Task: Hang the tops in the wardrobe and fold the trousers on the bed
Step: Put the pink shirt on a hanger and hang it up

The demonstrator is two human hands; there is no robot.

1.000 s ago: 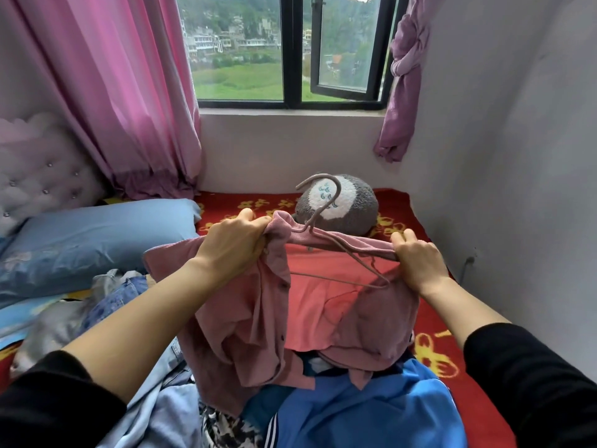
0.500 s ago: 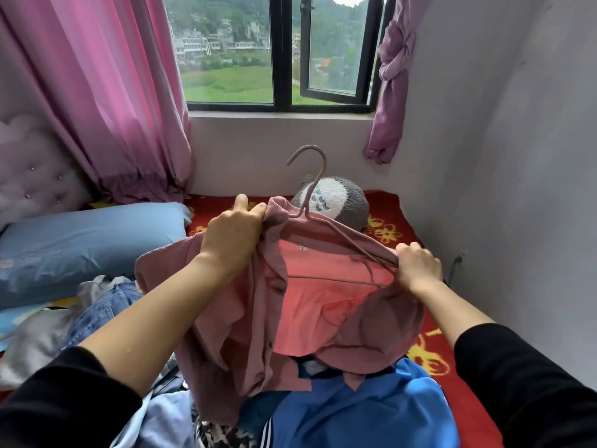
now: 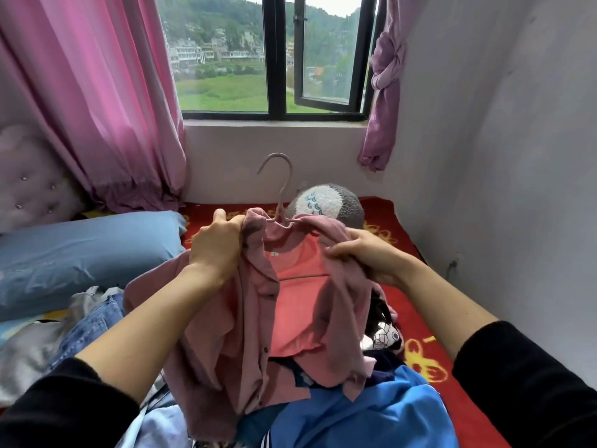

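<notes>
Our left hand [image 3: 219, 247] is closed tight on the left shoulder of the pink shirt [image 3: 226, 350], fingers curled in the fabric, thumb up. Our right hand [image 3: 365, 257] grips the right shoulder, fingers bent over the cloth. Both forearms reach forward, hands level, either side of the collar. The hanger [image 3: 285, 189] sits inside the shirt with its hook up out of the collar. We hold the shirt above the clothes pile on the bed [image 3: 429, 318], over a blue top [image 3: 371, 415], with jeans [image 3: 93, 321] to the left.
</notes>
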